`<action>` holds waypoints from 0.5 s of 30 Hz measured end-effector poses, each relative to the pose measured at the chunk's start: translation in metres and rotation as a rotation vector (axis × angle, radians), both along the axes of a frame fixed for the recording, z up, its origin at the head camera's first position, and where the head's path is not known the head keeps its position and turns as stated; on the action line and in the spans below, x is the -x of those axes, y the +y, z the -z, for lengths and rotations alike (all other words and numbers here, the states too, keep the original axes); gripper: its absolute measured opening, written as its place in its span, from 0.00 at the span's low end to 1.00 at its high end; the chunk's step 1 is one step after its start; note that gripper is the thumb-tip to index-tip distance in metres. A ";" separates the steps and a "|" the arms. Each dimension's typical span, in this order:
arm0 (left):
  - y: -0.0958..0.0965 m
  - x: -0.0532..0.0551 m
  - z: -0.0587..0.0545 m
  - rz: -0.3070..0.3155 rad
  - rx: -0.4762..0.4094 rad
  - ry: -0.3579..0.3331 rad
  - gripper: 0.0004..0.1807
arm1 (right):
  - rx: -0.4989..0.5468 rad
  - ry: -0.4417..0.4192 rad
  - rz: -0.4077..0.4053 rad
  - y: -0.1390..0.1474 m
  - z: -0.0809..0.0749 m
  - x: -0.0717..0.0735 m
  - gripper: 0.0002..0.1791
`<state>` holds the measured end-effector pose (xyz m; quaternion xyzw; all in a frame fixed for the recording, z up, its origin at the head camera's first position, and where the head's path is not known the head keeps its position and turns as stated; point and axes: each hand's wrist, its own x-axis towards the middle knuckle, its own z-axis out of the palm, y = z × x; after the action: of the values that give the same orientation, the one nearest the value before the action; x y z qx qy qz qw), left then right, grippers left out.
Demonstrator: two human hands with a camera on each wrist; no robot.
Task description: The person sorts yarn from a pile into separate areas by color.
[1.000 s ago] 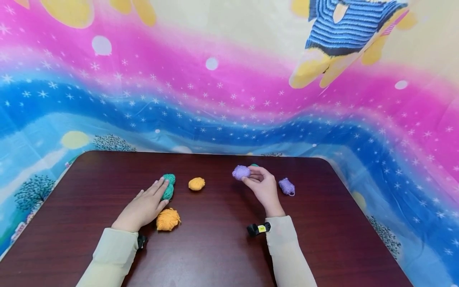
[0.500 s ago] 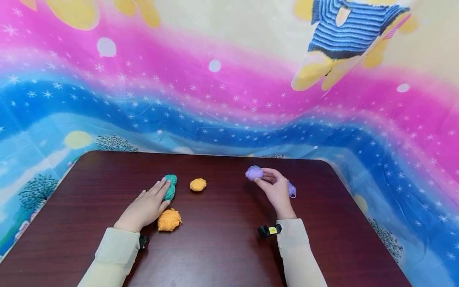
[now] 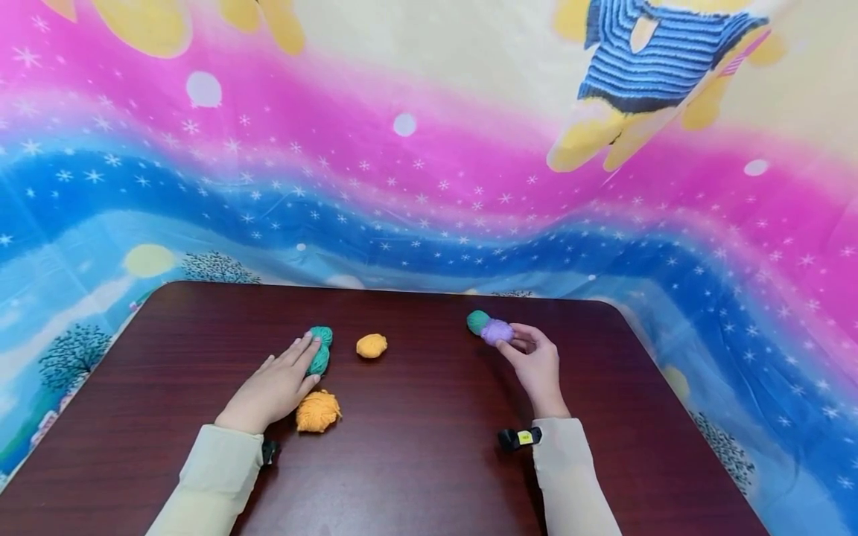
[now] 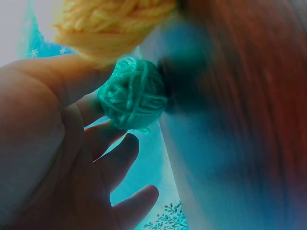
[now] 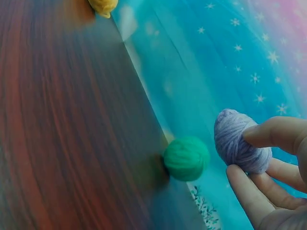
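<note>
My right hand (image 3: 538, 368) pinches a small lilac yarn ball (image 3: 497, 332) between thumb and fingers. In the right wrist view the lilac ball (image 5: 237, 143) is raised off the table, beside a green yarn ball (image 5: 186, 158) near the far edge. On the left, my left hand (image 3: 275, 383) lies with fairly straight fingers against two green yarn balls (image 3: 319, 361) set one behind the other. The left wrist view shows its thumb touching one green ball (image 4: 133, 93), the fingers spread behind. Close to that thumb is a larger orange yarn ball (image 3: 318, 412).
A small yellow yarn ball (image 3: 372, 345) sits right of the left green pair. The dark wooden table (image 3: 415, 461) ends at a colourful printed cloth (image 3: 402, 186) hung behind it. A second lilac ball is hidden behind my right hand.
My right hand has moved right with the lilac ball, uncovering the far green ball and covering the other lilac one. My left hand has stayed on the green balls.
</note>
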<state>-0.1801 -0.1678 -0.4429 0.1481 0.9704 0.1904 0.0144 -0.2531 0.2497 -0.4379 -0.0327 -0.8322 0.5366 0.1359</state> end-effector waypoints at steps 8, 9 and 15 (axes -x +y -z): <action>0.000 0.000 0.001 0.002 -0.004 0.002 0.35 | -0.106 -0.018 0.091 0.006 0.010 -0.001 0.23; 0.000 0.000 0.001 0.001 -0.003 0.001 0.35 | -0.114 -0.012 0.101 0.007 0.011 -0.001 0.23; 0.001 0.001 0.001 -0.005 -0.001 -0.002 0.35 | -0.143 -0.002 0.146 0.012 0.017 -0.001 0.23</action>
<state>-0.1811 -0.1673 -0.4438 0.1457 0.9706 0.1909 0.0151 -0.2524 0.2613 -0.4550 -0.0839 -0.8639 0.4645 0.1758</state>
